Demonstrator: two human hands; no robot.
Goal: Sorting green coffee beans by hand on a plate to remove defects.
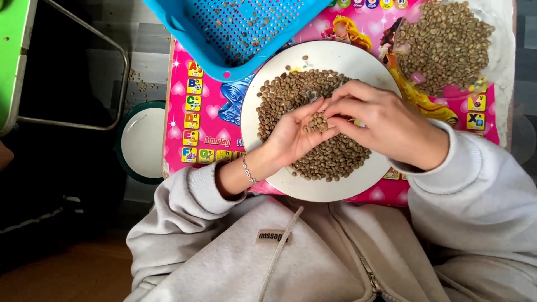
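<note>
A white plate on a pink picture mat carries a heap of small brown-green beans. My left hand lies palm up over the plate, cupping a small pile of beans. My right hand reaches over from the right, its fingertips touching the beans in my left palm. A thin bracelet sits on my left wrist.
A blue perforated tray with a few beans overlaps the plate's top left. A second pile of beans lies on the mat's top right. A white lid with a green rim sits left of the mat, beside a metal chair frame.
</note>
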